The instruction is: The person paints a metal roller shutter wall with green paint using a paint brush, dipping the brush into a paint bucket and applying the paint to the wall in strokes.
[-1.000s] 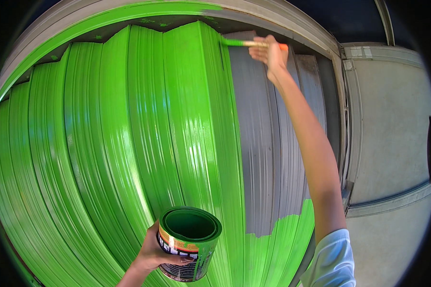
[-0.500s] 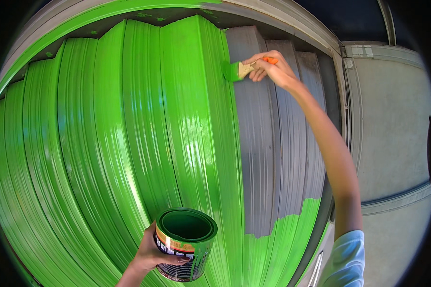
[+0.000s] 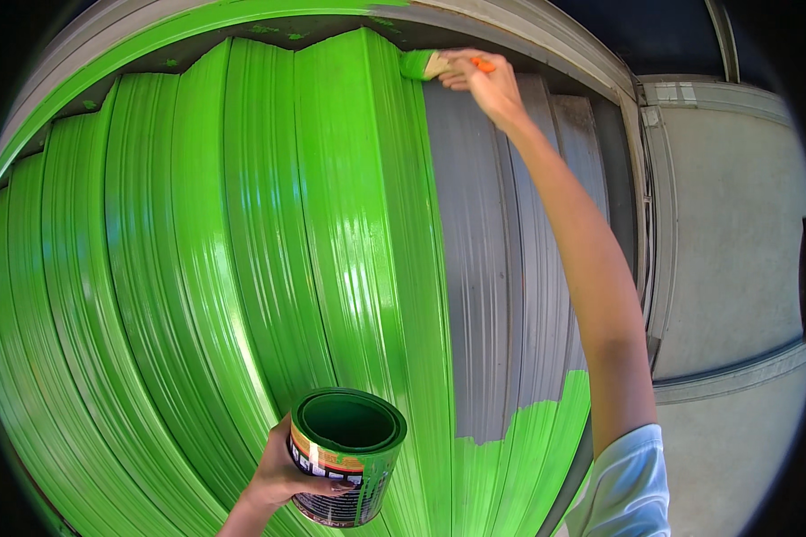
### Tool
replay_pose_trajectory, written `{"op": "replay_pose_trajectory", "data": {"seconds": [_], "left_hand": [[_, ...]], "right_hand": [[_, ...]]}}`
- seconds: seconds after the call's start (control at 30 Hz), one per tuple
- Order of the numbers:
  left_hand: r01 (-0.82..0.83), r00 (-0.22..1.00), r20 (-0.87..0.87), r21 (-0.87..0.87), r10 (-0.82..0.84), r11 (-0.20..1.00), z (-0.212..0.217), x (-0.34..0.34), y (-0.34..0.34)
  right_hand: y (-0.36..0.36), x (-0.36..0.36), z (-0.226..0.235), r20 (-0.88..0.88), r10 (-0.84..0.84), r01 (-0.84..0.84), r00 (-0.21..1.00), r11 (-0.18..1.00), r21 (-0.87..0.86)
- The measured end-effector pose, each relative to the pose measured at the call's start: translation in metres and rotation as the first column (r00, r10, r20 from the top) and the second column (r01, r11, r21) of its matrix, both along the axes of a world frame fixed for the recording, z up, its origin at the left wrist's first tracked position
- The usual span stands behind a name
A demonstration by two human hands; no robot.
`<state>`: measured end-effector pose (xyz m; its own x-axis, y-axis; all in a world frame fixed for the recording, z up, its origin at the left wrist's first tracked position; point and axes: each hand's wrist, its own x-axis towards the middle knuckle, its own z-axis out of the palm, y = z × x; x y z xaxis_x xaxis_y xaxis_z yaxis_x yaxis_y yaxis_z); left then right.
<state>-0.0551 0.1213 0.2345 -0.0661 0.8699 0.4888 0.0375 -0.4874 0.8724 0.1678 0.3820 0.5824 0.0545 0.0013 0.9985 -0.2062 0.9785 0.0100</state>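
Observation:
My right hand (image 3: 485,82) is closed round the handle of a paintbrush (image 3: 436,65), whose orange end shows above the fingers. Green paint coats its bristles, which touch the top of the folded metal panel (image 3: 345,179) where green meets bare grey. Low in the view, my left hand (image 3: 287,470) grips a paint can (image 3: 349,488) by its side, thumb across the label. The can is open and tilted slightly; its inside is dark green, and drips run down the outside. How much paint it holds cannot be made out.
Unpainted grey folds (image 3: 475,268) lie right of the wet green, with green again below them. A curved frame (image 3: 546,45) borders the panel above, partly smeared green. To the right stands a pale wall (image 3: 734,224) with metal strips.
My right hand has moved up and slightly left, carrying the brush from the side of the grey fold to the panel's top edge. My left hand and the can stay put.

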Motion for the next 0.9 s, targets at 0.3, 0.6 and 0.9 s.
{"op": "replay_pose_trajectory", "data": {"seconds": [0.3, 0.6, 0.9], "left_hand": [[0.01, 1.0, 0.027, -0.018, -0.009, 1.0, -0.006, -0.002, -0.004], [0.033, 0.999, 0.008, -0.025, -0.033, 0.999, -0.006, 0.008, -0.002], [0.038, 0.999, -0.021, 0.007, -0.038, 0.999, -0.006, 0.015, 0.001]], "right_hand": [[-0.017, 0.024, -0.141, 0.358, -0.068, 0.086, 0.931, 0.996, -0.035], [-0.036, 0.034, -0.075, 0.414, -0.048, 0.13, 0.909, 0.976, -0.175], [-0.026, -0.013, -0.009, -0.229, -0.164, 0.143, 0.96, 0.984, -0.105]]}}
